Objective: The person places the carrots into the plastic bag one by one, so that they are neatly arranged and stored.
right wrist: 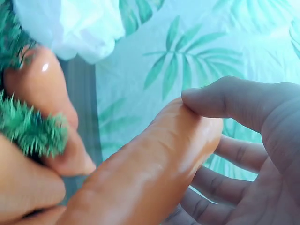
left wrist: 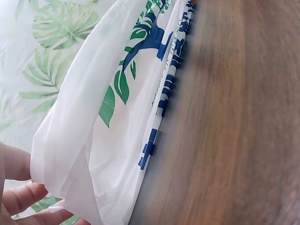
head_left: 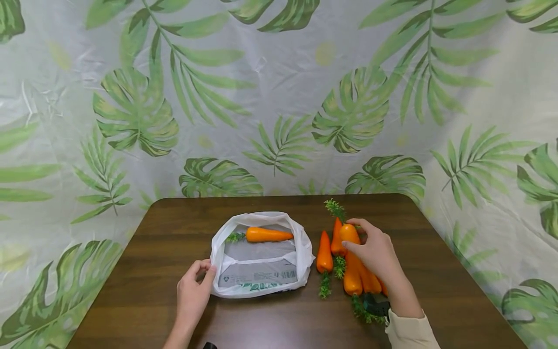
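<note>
A white plastic bag [head_left: 306,252] lies with its mouth spread wide on the table. My left hand [head_left: 194,286] pinches the bag's left rim between thumb and fingers; in the left wrist view the bag's side [left wrist: 122,154] shows green leaf and blue prints. One orange carrot [head_left: 269,235] with a green top rests inside the bag. To the right, my right hand [head_left: 376,249] grips another carrot [head_left: 350,233] near its thick end, thumb on one side and fingers on the other. The right wrist view shows this carrot [right wrist: 145,173] close up, slanting down to the left.
More carrots lie right of the bag: one [head_left: 324,254] beside the bag's edge, one [head_left: 337,240] behind it, and several piled under my right hand, including a thick one [head_left: 352,278]. The brown wooden table [head_left: 165,242] meets a leaf-patterned curtain [head_left: 279,97] at the back.
</note>
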Demonstrator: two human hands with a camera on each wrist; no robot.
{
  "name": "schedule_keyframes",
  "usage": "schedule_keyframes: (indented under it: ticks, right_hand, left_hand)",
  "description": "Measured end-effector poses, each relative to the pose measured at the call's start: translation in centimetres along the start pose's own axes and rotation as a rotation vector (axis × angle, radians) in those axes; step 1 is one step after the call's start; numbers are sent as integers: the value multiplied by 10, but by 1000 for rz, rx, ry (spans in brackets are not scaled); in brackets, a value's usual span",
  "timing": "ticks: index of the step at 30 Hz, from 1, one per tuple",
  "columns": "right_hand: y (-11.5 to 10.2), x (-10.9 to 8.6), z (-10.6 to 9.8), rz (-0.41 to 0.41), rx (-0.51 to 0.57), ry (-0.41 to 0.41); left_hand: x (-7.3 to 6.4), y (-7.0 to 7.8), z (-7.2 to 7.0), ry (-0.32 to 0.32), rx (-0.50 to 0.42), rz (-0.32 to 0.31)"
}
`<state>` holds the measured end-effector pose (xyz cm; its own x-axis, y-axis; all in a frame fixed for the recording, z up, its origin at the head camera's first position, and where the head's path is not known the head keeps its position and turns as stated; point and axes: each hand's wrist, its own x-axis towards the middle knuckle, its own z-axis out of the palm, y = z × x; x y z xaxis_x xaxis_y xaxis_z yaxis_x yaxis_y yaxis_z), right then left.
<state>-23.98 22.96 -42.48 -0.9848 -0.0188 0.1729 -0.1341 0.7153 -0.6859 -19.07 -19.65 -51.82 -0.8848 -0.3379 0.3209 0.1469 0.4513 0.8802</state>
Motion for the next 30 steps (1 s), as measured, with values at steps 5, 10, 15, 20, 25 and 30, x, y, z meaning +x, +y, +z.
schedule_keyframes:
  ticks: [5, 10, 15, 20, 25, 30]
  right_hand:
    - [-16, 4, 7, -21, 38, -16]
    - [-34, 9, 13, -54, 76, -32]
    - [-50, 14, 18, -83, 69, -31]
    - [-68, 19, 22, -114, 75, -38]
    - [-83, 23, 27, -138, 98, -60]
    - [-95, 27, 36, -174, 124, -94]
  left_hand:
    - [0, -1, 0, 5, -1, -3]
    - [0, -2, 0, 8, -9, 4]
    - [0, -2, 0, 8, -13, 1]
    - [-1, -1, 0, 6, 1, -9]
    - [-1, -2, 0, 11, 22, -12]
    - [0, -4, 1, 19, 41, 8]
